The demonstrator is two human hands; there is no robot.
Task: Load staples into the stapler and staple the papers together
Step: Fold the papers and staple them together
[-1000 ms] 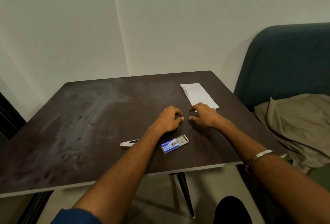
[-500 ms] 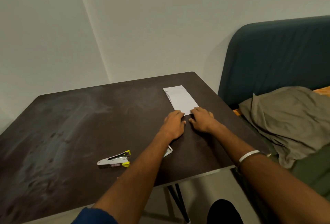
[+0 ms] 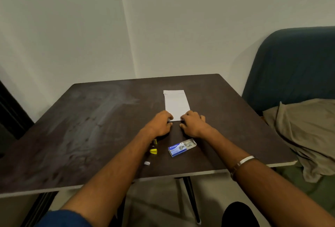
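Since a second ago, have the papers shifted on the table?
Yes. The papers turned: they now lie square to the table edges and sit farther from its right edge.

The papers were a narrow white folded stack, lying flat on the tabletop with the long side running away from the person. Their near edge sat under both grips: the left grip held the near left corner, the right grip the near right corner, fingers curled over the edge. The stapler, black with a yellow part and a small metal end, lay just behind the left grip, mostly hidden by the forearm. The staple box, blue and white, lay flat and slid partly open, just behind the right grip, near the stapler but apart from it.
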